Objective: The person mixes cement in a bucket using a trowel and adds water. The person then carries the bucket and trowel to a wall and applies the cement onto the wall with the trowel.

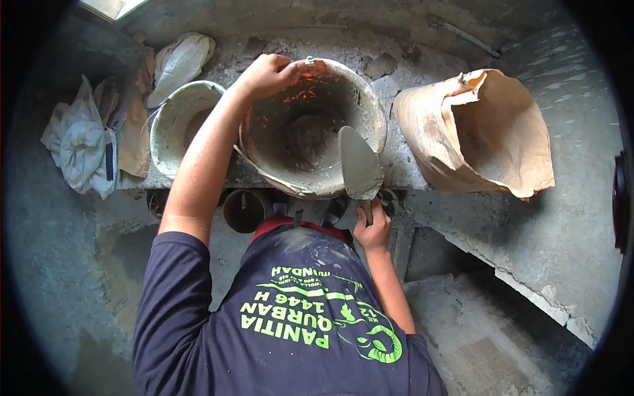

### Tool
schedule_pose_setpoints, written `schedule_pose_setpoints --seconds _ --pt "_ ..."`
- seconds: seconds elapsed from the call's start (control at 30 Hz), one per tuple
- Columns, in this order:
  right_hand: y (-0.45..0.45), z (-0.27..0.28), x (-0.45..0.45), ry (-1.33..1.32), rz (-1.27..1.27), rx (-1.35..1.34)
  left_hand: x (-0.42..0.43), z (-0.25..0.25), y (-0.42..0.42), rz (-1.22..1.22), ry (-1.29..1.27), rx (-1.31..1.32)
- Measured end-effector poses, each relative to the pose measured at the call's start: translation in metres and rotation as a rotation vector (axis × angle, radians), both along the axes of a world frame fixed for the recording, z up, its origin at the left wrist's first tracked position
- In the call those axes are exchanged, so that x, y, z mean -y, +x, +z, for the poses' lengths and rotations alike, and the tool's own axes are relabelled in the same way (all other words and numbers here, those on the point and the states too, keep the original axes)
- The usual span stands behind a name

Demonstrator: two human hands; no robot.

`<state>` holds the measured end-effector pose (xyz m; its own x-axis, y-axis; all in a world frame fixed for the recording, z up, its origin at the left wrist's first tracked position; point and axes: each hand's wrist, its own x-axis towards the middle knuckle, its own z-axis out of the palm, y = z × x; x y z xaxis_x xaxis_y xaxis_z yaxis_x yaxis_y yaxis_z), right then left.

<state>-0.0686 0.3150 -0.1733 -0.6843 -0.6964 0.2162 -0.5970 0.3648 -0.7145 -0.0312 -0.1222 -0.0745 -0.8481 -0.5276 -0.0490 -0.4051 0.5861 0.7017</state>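
From the head view, the left hand (271, 74) is clenching the rim of a big round mortar-crusted bucket (363, 99); the right hand's (374, 230) grip is closing round a grey-smeared steel trowel (360, 162) at its near edge. Mix is already coating the blade; only residue seems to be lining the bucket. The bucket is standing on a rough concrete ledge (401, 173), between a whitish pail (165, 132) and an open brown paper sack (426, 125), while bare grey walls (581, 132) are surrounding everything.

Large bucket (274, 142) open at centre; trowel (360, 165) blocks near right rim; left forearm (211, 152) overhangs small bucket (165, 129).
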Motion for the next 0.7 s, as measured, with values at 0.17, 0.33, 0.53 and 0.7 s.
schedule_pose_setpoints --seconds 0.17,0.33,0.53,0.7 --pt "0.007 -0.022 -0.061 0.064 -0.168 0.085 0.000 0.002 -0.002 0.014 0.042 0.025" --pt "0.002 -0.009 -0.145 0.105 -0.170 0.062 -0.001 0.002 -0.002 -0.001 0.020 -0.006" --pt "-0.025 0.133 -0.112 0.274 -0.170 0.804 -0.004 0.005 -0.002 -0.003 0.015 -0.006" --pt "-0.058 0.204 -0.064 0.323 0.050 0.279 -0.001 0.002 -0.001 0.002 -0.021 -0.031"
